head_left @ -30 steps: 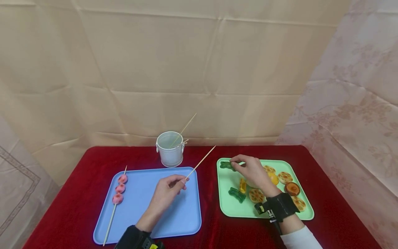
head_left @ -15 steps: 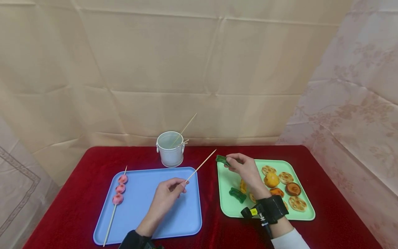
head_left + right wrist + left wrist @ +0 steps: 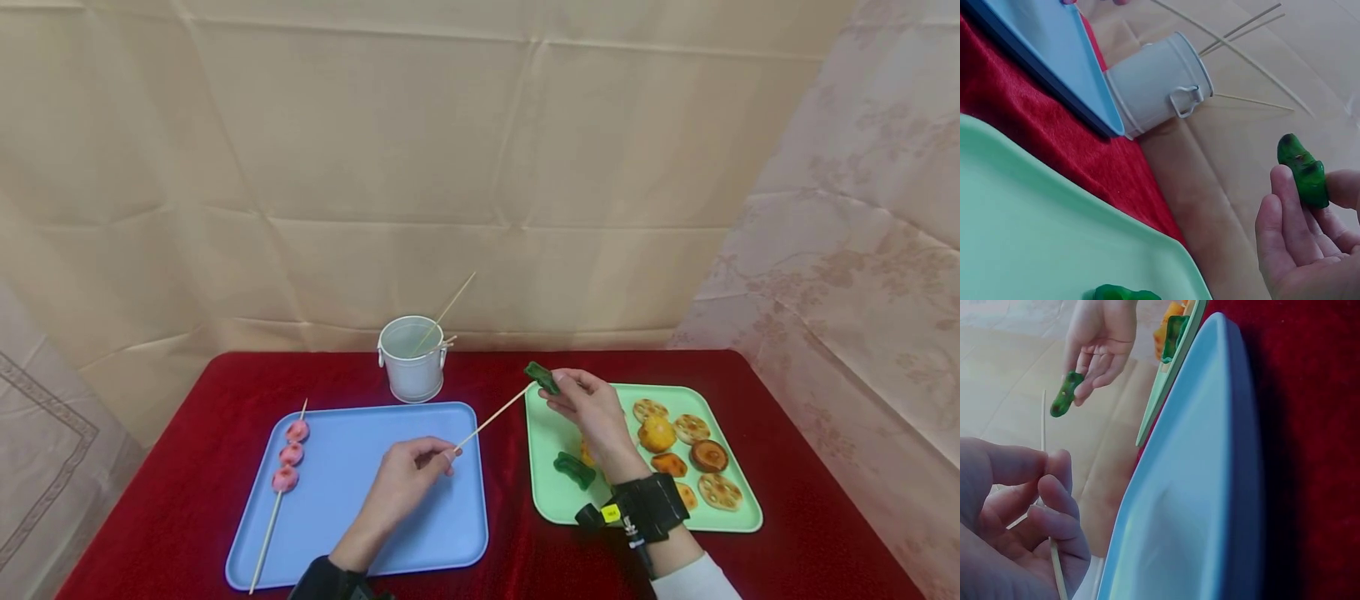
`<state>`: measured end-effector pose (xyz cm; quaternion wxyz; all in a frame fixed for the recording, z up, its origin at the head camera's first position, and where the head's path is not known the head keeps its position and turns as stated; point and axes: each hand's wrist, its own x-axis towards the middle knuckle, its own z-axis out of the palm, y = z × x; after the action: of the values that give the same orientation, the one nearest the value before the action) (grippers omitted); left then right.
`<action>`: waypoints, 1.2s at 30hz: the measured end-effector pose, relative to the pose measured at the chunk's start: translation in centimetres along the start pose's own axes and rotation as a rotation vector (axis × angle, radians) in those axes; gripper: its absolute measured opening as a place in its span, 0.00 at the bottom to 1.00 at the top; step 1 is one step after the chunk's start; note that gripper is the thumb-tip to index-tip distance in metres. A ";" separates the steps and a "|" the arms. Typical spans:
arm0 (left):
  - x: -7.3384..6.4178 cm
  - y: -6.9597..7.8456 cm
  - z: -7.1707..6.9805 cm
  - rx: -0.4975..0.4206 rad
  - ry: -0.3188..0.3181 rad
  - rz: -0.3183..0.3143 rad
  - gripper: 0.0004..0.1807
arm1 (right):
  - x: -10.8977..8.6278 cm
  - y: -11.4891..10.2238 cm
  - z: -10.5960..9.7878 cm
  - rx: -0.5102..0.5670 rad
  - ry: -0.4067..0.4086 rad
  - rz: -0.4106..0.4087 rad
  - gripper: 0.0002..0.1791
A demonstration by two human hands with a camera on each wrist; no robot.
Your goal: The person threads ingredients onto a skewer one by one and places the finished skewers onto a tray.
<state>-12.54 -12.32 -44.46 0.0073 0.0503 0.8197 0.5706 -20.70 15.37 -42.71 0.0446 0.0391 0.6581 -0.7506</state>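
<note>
Head view: left grip [image 3: 407,477] pinches one skewer [image 3: 495,417], right grip [image 3: 594,410] one green piece [image 3: 542,377], their contact unclear.

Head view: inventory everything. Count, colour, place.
Blue tray: 1, blue, left
Green tray: 1, pale green, right
Tablecloth: 1, red, under both
Bucket: 1, white, behind blue tray
Bucket sticks: at least 3, pale, in bucket
Pink balls: 3, pink, on a stick, blue tray
Pepper-like pieces: 2, green, one held, one on green tray
Round slices: at least 3, tan, green tray
Lump: 1, yellow, green tray
Flat piece: 1, orange, green tray
Cap: 1, brown, green tray
Hanging cloth: beige, behind; paler at sides
Left hand: holds 1 pale stick
Right hand: holds pepper-like piece
Wristbands: 2, black
</note>
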 end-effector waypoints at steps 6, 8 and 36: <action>0.0 -0.2 0.3 0.027 -0.018 0.009 0.05 | -0.3 -0.1 0.4 0.040 -0.027 -0.010 0.23; 0.0 -0.3 0.3 0.026 -0.017 0.001 0.06 | -0.4 -0.1 0.5 0.055 -0.032 -0.018 0.22; -0.4 0.0 1.3 -0.093 -0.009 -0.076 0.09 | -1.1 0.0 1.9 0.155 -0.100 0.050 0.17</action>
<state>-12.05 -11.11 -44.93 0.0349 0.0213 0.7937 0.6070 -19.60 13.55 -42.33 0.0929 0.0215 0.5937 -0.7990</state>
